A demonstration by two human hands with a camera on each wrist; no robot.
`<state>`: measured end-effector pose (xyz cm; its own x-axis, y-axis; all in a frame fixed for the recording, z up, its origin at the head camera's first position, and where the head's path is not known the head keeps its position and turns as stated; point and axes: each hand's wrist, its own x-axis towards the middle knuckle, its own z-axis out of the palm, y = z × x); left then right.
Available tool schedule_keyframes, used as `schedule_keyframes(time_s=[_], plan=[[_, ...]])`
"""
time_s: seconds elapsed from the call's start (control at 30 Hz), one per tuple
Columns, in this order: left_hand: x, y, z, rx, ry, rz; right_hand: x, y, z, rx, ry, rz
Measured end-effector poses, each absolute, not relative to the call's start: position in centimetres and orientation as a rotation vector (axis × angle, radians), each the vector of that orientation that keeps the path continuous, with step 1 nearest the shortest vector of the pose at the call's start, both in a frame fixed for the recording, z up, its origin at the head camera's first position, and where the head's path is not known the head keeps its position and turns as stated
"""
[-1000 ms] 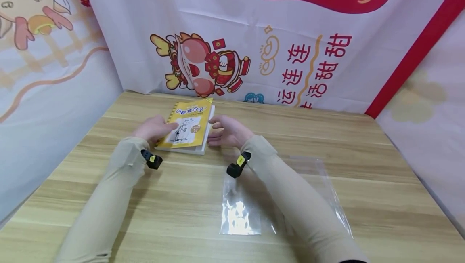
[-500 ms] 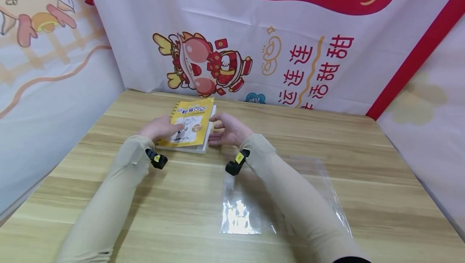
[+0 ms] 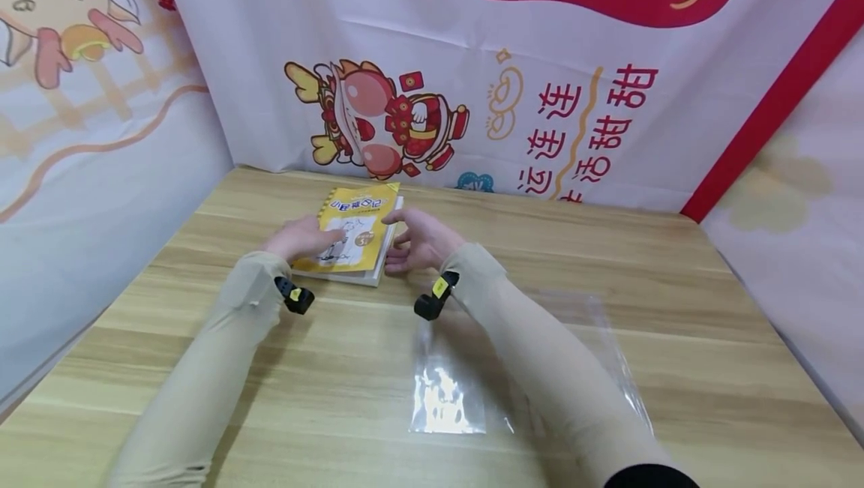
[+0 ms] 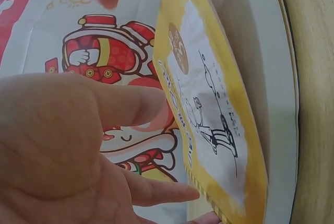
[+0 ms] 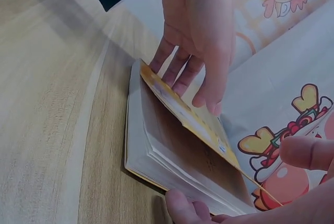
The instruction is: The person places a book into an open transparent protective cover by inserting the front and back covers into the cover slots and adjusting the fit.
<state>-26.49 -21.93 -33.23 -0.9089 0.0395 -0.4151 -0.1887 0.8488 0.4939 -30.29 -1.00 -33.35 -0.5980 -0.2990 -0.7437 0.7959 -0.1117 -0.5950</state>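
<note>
A yellow paperback book [image 3: 351, 229] lies near the back left of the table, its front cover lifted a little off the pages. My left hand [image 3: 300, 238] is at the spine side. Its fingers touch the spine edge in the left wrist view, and the thumb [image 4: 138, 104] hovers over the cover without gripping. At the opposite side, my right hand [image 3: 425, 241] has its lower fingers [image 5: 182, 205] against the page edges. The right thumb [image 5: 305, 153] stands apart, near the raised cover edge. In the right wrist view, pages [image 5: 172, 151] show beneath the cover.
A clear plastic sleeve [image 3: 448, 398] lies flat on the wooden table [image 3: 337, 398], partly under my right forearm. Behind the table hangs a printed white and red cloth [image 3: 432, 38]. A second patterned cloth [image 3: 101, 136] hangs at the left.
My left hand has shifted slightly right along the spine side. My right hand has come a little closer to the book, with its thumb side now over the cover's right edge.
</note>
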Motion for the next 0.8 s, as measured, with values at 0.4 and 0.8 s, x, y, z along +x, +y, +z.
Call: schedule_keyframes(time_s=[0.4, 0.8], plan=[[-26.6, -21.9, -33.2, -0.085, 2.652, 0.669, -30.6, -2.0, -32.9, 0.597, 1.477, -1.696], [-26.4, -21.9, -33.1, -0.077, 2.662, 0.675, -30.7, -2.4, -33.4, 0.563, 1.589, -1.642]])
